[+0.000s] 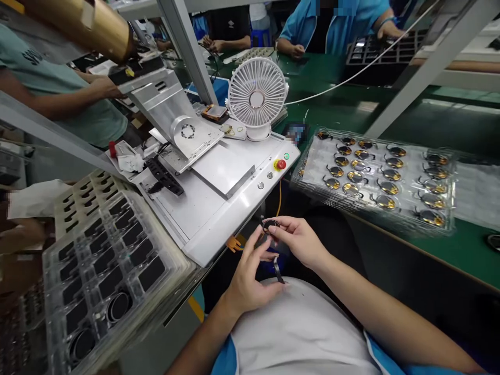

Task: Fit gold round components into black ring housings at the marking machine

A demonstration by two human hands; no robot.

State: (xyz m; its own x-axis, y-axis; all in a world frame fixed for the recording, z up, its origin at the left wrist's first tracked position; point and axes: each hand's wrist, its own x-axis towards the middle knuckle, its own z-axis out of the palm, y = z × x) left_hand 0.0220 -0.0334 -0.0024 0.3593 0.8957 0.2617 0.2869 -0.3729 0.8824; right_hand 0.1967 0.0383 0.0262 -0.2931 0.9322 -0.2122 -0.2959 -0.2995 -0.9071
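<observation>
My right hand [300, 239] pinches a small round black part [271, 225] with a shiny rim between thumb and fingers, above my lap. Just below it, my left hand [250, 278] has a narrow dark strip-like piece [278, 270] between its thumb and fingers; its exact kind is unclear. The left index fingertip reaches close to the round part's edge, and whether it touches cannot be made out. To the right, a clear plastic tray [410, 224] carries rows of round dark parts with gold-coloured areas and short black tails.
At left, another clear tray [172, 281] bears black rectangular pieces and two round ones. Ahead is a white machine [219, 224] with a red button [281, 164], a metal fixture [183, 130] and a white fan [257, 94]. Co-workers sit across the green bench [324, 88].
</observation>
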